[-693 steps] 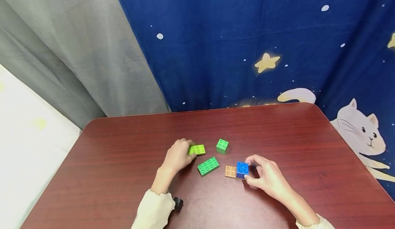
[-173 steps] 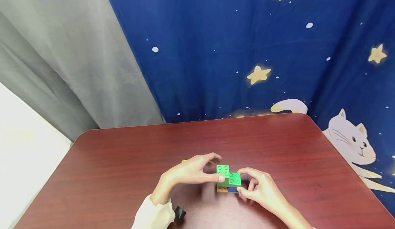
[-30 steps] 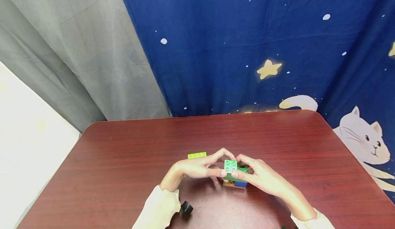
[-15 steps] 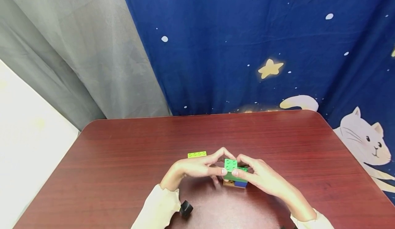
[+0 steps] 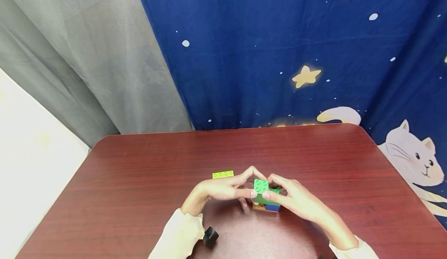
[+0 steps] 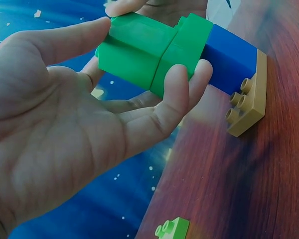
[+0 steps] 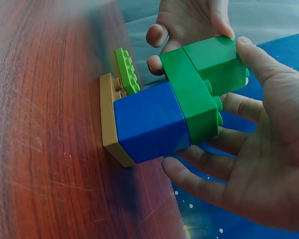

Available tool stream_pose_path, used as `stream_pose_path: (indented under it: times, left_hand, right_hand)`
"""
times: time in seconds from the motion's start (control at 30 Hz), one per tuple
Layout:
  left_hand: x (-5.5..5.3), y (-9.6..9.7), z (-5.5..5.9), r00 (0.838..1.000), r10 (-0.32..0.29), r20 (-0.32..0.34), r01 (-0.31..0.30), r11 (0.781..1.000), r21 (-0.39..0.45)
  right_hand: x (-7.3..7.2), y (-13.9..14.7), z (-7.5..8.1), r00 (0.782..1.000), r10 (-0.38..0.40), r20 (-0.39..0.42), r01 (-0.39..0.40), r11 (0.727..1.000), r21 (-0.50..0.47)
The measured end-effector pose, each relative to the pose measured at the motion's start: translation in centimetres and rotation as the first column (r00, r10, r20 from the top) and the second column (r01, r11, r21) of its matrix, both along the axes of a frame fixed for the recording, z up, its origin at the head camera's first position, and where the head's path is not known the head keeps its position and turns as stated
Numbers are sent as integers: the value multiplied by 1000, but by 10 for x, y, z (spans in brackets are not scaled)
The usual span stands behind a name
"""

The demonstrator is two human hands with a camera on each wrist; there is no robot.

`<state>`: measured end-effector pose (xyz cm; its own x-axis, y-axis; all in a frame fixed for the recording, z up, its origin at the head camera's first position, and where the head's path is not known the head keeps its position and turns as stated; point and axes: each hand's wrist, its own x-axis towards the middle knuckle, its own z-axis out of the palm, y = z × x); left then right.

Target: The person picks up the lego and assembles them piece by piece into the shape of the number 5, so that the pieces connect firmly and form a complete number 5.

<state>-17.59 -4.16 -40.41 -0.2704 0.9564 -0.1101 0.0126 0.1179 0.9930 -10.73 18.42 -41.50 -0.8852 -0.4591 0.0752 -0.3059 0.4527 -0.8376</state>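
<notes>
A stack of toy building bricks stands on the table between the hands. At its bottom lies a tan plate (image 7: pixel 108 114), with a blue brick (image 7: pixel 150 122) on its right end. A long green brick (image 7: pixel 192 97) tops the blue one and overhangs leftward. On that overhanging end sits a small green brick (image 5: pixel 261 185). My left hand (image 5: pixel 223 188) pinches the small green brick, while some of its fingers reach beneath the long one. My right hand (image 5: pixel 297 199) holds the same small brick, thumb on its near side and other fingers behind; the head view partly hides them.
A lime-green plate brick (image 5: pixel 222 174) lies on the dark red table (image 5: pixel 157 166), just beyond the left hand. A black wrist device (image 5: pixel 210 236) sits at the left cuff. Blue and grey curtains (image 5: pixel 244 57) hang behind the table's far edge.
Since the oldest frame, the separate green bricks have joined the blue-and-tan stack. The right hand has since shifted up to the small green brick. Over the last second both hands stay almost still.
</notes>
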Motion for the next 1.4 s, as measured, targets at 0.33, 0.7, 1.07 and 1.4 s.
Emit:
stream_pose_path:
  times: [0.33, 0.7, 1.07, 1.4]
  left_hand:
    - [1, 1, 1, 1000, 16, 24, -16, 1000, 1]
    - [2, 0, 3, 999, 17, 27, -17, 1000, -16]
    - [4, 1, 5, 1000, 21, 13, -20, 999, -36]
    - [6, 1, 9, 999, 50, 3, -50, 998, -45]
  right_hand:
    - [-1, 1, -2, 1000, -2, 0, 2, 1000, -7]
    - [-1, -1, 0, 1000, 8, 23, -8, 1000, -23]
    - [-2, 1, 2, 999, 24, 41, -22, 999, -35]
    - [-1, -1, -1, 1000, -16, -5, 16, 1000, -5]
